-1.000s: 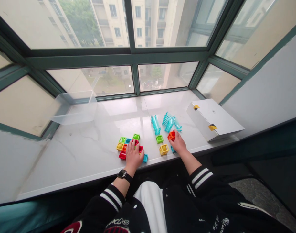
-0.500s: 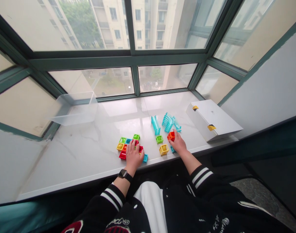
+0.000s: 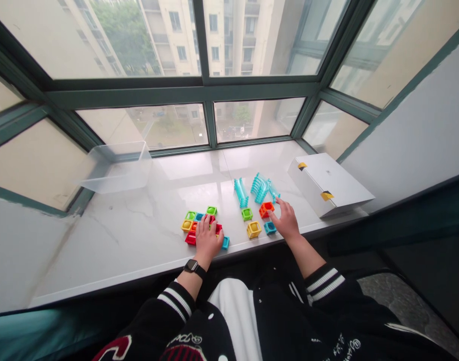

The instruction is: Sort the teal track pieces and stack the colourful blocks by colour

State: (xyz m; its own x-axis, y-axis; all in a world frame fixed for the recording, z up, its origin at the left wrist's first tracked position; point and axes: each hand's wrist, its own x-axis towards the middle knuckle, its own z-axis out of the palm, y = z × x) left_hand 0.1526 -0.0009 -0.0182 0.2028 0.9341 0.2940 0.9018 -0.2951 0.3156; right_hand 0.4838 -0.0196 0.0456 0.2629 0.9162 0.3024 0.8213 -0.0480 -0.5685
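Just beside right fingers, orange block

White marble sill bears coloured blocks, teal tracks, white box, clear tub.

Soft overcast daylight floods through the green-framed windows at twelve o'clock, glaring on the glossy white marble sill, wide-angle edges bending.

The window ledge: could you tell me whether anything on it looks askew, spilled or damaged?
Nothing looks spilled or damaged. Only the white box sits askew on the ledge. Loose blocks lie by the right hand; the left hand rests on the joined cluster.
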